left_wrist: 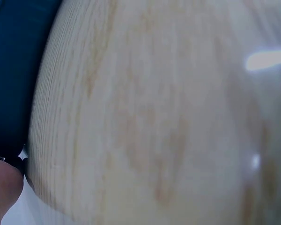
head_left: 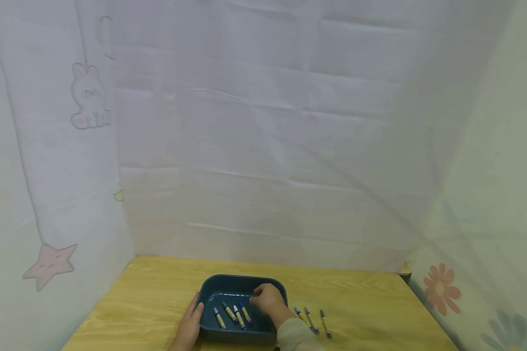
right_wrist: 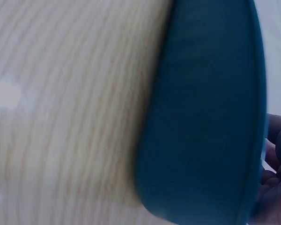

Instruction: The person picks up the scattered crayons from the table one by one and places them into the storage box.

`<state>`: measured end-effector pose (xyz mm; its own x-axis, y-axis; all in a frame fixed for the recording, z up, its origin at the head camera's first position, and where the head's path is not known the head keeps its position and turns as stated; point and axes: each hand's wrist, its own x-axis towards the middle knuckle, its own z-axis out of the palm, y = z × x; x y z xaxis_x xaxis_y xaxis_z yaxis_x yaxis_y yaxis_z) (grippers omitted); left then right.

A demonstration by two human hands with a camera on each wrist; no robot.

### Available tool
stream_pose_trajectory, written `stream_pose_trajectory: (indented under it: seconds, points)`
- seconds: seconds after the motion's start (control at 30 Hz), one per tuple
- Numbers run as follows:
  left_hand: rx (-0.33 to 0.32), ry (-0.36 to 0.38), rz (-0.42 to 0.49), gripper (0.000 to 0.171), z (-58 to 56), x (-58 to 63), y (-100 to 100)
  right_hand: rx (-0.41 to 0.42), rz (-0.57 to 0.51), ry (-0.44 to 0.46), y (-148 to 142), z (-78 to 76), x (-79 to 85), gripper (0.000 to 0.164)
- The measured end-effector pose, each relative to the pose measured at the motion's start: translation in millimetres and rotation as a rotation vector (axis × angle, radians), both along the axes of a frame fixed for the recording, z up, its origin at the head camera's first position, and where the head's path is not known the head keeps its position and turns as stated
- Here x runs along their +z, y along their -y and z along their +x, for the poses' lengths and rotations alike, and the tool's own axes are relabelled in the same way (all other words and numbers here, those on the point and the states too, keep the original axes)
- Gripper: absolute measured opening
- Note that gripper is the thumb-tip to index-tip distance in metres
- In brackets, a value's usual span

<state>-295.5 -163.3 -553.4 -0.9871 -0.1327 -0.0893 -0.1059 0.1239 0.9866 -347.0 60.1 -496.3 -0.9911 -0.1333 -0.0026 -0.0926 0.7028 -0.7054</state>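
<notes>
A dark blue rectangular tray (head_left: pixel 239 336) with rounded corners stands on the wooden table. My left hand (head_left: pixel 190 324) grips its left side, thumb at the rim and fingers along the outer wall. Inside the tray lie several yellow-wrapped crayons (head_left: pixel 229 312) with blue, white and green tips. My right hand (head_left: pixel 269 300) reaches in over the right wall, fingers bent, close beside a blue-tipped crayon (head_left: pixel 245 312). I cannot tell whether it holds anything. In the right wrist view, the tray's outer wall (right_wrist: pixel 201 112) hides part of the right hand (right_wrist: pixel 277 173).
Three more crayons (head_left: pixel 324 322) lie on the table (head_left: pixel 369 302) to the right of the tray, near my right sleeve (head_left: pixel 296 336). A pale sheet (head_left: pixel 263 195) hangs behind the table, with printed sheets at both sides.
</notes>
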Motion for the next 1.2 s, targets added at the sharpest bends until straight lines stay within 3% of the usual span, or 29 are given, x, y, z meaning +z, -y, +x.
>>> stream_pose_trajectory:
  seconds: [0.27, 0.6, 0.93, 1.2]
  points:
    - [-0.005, 0.014, -0.002, 0.066, 0.6, -0.1, 1.9, 0.053, -0.129, -0.007, -29.2, 1.3, 18.2, 0.034]
    - [-0.023, 0.023, 0.008, 0.066, 0.9, 1.8, 1.9, -0.046, -0.187, -0.019, -87.2, -1.2, 26.9, 0.038]
    - [-0.027, 0.035, 0.000, 0.068, 0.9, 3.1, 3.9, -0.170, -0.108, -0.021, -141.5, 5.5, 10.7, 0.040]
    - [-0.033, 0.005, 0.000, 0.066, 5.4, 8.0, 0.4, -0.206, -0.068, 0.031, -167.3, 15.6, -7.8, 0.042]
